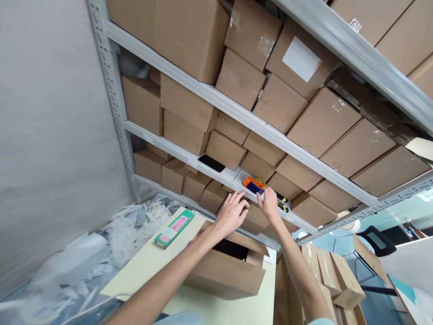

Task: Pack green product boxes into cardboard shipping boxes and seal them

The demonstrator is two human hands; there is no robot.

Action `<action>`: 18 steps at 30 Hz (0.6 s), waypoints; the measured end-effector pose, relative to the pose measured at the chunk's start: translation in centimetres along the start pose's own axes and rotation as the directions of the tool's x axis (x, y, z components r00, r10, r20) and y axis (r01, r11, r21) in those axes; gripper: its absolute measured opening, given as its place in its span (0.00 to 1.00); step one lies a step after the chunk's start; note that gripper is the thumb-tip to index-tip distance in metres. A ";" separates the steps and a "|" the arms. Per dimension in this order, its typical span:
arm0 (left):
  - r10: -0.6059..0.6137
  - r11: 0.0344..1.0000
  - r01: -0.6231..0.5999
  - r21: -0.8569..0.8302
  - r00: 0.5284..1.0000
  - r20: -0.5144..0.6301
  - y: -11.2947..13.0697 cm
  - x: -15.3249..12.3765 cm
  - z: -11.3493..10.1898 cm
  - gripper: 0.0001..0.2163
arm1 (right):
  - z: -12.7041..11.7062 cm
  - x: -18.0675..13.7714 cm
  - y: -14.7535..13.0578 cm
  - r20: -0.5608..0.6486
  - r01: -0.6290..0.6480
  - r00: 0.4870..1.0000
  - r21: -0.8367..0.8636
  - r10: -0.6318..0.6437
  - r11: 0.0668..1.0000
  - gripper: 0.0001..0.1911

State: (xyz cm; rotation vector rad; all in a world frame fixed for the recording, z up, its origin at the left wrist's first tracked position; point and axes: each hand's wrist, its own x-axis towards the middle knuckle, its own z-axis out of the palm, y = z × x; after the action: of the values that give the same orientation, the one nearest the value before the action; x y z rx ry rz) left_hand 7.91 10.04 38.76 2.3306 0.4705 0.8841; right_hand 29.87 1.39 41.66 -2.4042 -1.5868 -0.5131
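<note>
My left hand (232, 213) hovers over the open cardboard box (223, 273) on the table, its fingers bent and spread, holding nothing I can see. My right hand (269, 204) reaches to the shelf edge, thumb and fingers apart, close to an orange and dark blue object (254, 186) whose kind I cannot make out. Whether the fingertips touch it is unclear. Just right of that hand lie black-and-yellow utility knives (283, 206), partly hidden by it. The box's flaps are raised and its inside is dark.
A green package with a pink item (174, 229) lies on the pale table (135, 280). Metal shelves (203, 92) full of cardboard boxes stand ahead, with a black phone-like slab (211, 163) on one ledge. White scraps (125, 230) pile up at left; more cartons (345, 277) stand at right.
</note>
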 end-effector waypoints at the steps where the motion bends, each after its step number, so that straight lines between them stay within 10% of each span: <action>1: -0.002 1.000 0.002 0.007 1.000 -0.009 0.5 0.1 -0.3 0.08 | 0.4 1.6 0.1 0.101 -0.032 0.994 -0.049 0.037 0.998 0.22; 5: -0.015 1.000 0.016 0.024 0.999 -0.048 1.8 -0.9 -1.5 0.08 | 2.5 5.4 -0.2 0.325 -0.085 0.937 -0.143 0.128 0.986 0.25; 18: -0.111 0.994 0.109 -0.029 0.989 -0.100 2.0 -5.3 -4.3 0.09 | 6.4 7.6 -0.6 0.439 -0.281 0.848 -0.101 0.296 0.954 0.29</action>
State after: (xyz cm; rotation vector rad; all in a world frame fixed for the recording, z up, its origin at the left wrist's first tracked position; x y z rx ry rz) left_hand 1.37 7.55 40.02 2.2232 0.6218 0.9534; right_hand 33.12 10.30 38.85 -2.8683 -1.3190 0.0888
